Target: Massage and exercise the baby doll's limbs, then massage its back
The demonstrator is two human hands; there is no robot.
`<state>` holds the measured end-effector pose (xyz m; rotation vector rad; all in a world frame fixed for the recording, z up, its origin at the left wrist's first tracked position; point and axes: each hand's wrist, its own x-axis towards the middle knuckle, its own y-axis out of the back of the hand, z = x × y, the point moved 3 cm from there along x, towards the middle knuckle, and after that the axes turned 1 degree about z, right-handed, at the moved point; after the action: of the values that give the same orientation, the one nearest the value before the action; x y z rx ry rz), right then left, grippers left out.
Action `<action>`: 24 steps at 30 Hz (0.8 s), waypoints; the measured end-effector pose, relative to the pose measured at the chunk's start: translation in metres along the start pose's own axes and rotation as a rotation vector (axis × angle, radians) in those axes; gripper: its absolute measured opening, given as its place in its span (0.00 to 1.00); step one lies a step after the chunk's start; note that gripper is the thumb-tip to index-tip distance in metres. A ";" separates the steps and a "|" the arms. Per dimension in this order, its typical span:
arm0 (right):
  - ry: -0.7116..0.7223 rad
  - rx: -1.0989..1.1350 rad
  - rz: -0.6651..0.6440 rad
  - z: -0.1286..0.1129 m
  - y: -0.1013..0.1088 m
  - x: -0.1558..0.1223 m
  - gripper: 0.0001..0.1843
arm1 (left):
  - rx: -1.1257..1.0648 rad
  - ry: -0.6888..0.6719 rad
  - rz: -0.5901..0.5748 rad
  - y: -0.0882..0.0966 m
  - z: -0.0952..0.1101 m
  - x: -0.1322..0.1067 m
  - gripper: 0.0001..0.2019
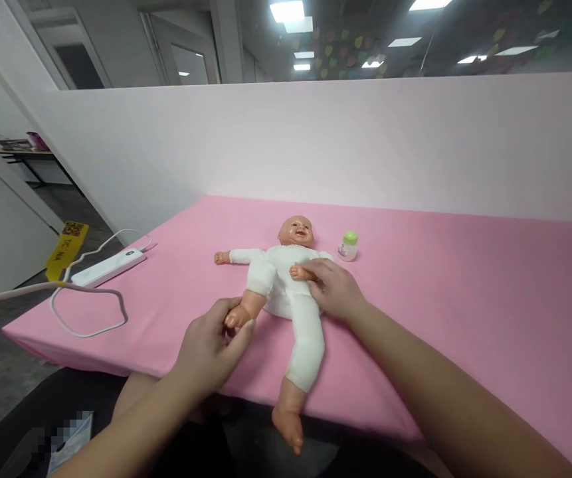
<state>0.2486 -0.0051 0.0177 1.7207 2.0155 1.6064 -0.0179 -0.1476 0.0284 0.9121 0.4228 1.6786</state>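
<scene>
A baby doll (286, 282) with a white cloth body lies on its back, head toward the wall. My left hand (210, 342) is closed around its bent leg at the foot, thumb on the near side. The doll's other leg stretches toward me, its foot past the table's front edge. My right hand (338, 289) grips the doll's arm near its small hand, which rests over the body. The doll's other arm points out to the left. Just beyond my right hand stands a small clear bottle (348, 247) with a green cap.
The pink-covered table (455, 318) meets a white wall (315, 146) at the back, with glass above it. At the left lies a white power strip (109, 267), its cord looping over the table edge with a yellow tag (66, 251). My lap is under the front edge.
</scene>
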 end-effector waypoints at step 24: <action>-0.620 -0.042 0.301 0.099 0.046 -0.006 0.37 | 0.035 0.044 -0.050 0.016 -0.024 -0.077 0.15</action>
<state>0.3424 0.0477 0.0006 2.2247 1.4711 0.9628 -0.0406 -0.2203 -0.0027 0.8845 0.5018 1.6524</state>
